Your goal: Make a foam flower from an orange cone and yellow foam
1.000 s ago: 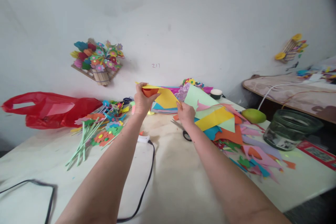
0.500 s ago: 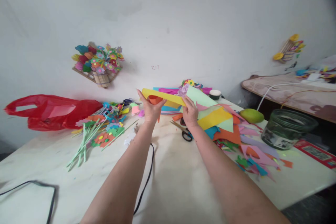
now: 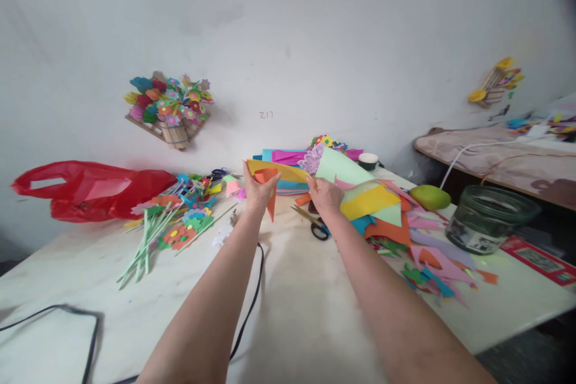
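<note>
Head view, and both hands have the yellow sheet (image 3: 288, 172) stretched mid-frame! Left hand (image 3: 256, 195) pinches one end between thumb and fingers, an orange piece (image 3: 272, 205) caught there too; right hand (image 3: 326, 195) clasps the other end, fingers curled tight. Scissors (image 3: 311, 220) lie just below, red bag (image 3: 96, 189) at left of frame.

Yellow sheet (image 3: 290, 174) partly hidden, forearms (image 3: 209, 300) cut off

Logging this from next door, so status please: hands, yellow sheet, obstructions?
Left hand holding yellow sheet and orange piece. Right hand gripping sheet's other end. Scissors on table by right wrist; sheet seems unobstructed.
</note>
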Motion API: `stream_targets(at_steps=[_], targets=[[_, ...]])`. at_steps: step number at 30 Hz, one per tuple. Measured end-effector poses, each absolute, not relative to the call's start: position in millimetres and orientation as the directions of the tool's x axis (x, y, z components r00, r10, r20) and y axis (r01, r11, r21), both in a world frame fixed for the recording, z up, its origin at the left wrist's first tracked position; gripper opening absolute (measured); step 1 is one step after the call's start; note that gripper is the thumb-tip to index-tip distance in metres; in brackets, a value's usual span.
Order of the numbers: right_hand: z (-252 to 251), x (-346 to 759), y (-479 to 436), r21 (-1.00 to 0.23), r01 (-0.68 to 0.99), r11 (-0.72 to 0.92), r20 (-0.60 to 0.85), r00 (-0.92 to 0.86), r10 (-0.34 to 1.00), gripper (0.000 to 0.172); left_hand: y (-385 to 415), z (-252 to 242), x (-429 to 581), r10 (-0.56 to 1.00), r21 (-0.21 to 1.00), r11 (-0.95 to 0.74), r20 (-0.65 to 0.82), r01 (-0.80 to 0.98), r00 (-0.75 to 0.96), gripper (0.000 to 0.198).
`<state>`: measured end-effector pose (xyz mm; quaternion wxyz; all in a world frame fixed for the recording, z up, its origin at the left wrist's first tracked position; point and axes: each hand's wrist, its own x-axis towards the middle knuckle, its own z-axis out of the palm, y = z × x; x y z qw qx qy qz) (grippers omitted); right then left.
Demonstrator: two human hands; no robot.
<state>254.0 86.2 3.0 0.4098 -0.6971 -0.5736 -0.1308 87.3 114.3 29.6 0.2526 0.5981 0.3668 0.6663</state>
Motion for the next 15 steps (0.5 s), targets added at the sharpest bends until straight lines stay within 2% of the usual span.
stream_targets(at_steps=[3, 7, 10, 15], targets=[[6.5, 254.5, 84.2, -0.434, 0.897, -0.087, 0.602, 0.361, 0.713, 0.05, 111.2, 28.9, 87.3, 0.834, 0.848, -0.528, 0.512, -0.031, -0.207, 0.107], [9.7, 255.4, 83.5, -0.425, 0.899, -0.109, 0.65, 0.387, 0.654, 0.043, 109.2, 24.6, 88.3, 0.858, 0.873, -0.485, 0.465, -0.048, -0.217, 0.104], [9.9, 254.9, 83.5, -0.4, 0.912, -0.087, 0.668, 0.356, 0.653, 0.035, 110.0, 22.3, 88.5, 0.854, 0.871, -0.49, 0.478, -0.01, -0.206, 0.089], [8.7, 254.9, 81.6, -0.39, 0.913, -0.12, 0.517, 0.325, 0.792, 0.03, 110.8, 21.7, 86.2, 0.862, 0.891, -0.45, 0.451, 0.061, -0.233, 0.058]])
